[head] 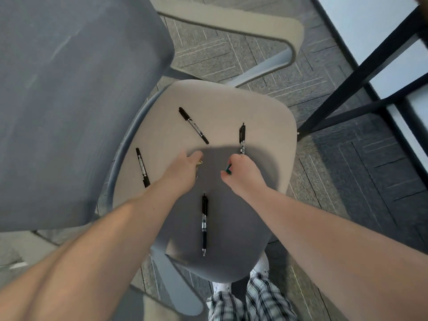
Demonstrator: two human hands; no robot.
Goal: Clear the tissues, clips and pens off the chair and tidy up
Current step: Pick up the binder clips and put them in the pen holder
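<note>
The beige chair seat [261, 117] carries several black pens. One marker [193, 125] lies slanted at the far middle, another marker [142, 167] rests by the left edge, a clear-barrelled pen [242, 137] sits at the right, and a gel pen [204, 223] points towards me at the near middle. My left hand [183, 170] is closed over small yellowish and metal clips [199, 163], mostly hidden by the fingers. My right hand [240, 174] pinches a small green clip [228, 169]. Both hands hover over the seat centre. No tissues are in sight.
The grey chair back [76, 100] fills the left side. Beige armrests stand at the far side [243, 26] and near my left forearm. A black metal frame [361, 82] rises at the right over grey carpet. My plaid trousers and white shoes show below the seat.
</note>
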